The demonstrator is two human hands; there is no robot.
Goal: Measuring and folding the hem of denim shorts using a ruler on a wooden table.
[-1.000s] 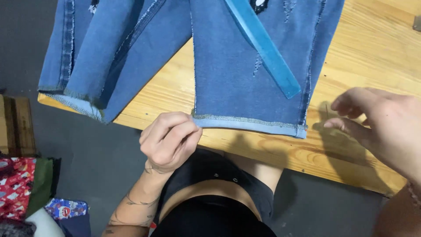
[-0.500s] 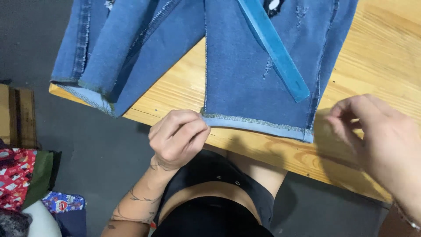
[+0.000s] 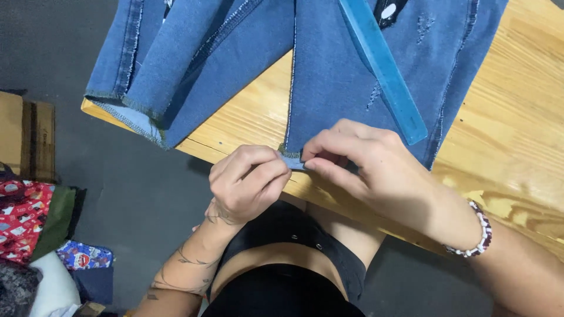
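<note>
- Blue denim jeans (image 3: 329, 76) lie spread across a wooden desk (image 3: 517, 129), legs reaching its near edge; light fraying and a small rip mark the fabric.
- A blue ruler (image 3: 385, 70) rests diagonally on one leg and could slide if the cloth is tugged.
- Left hand (image 3: 247, 182) and right hand (image 3: 370, 167) pinch the hem (image 3: 292, 159), fingers clenched on it; uneven pull could skew the fold.

A blue ruler (image 3: 385, 67) lies near folded patterned fabrics (image 3: 29, 217) and a wooden crate (image 3: 23, 138).
</note>
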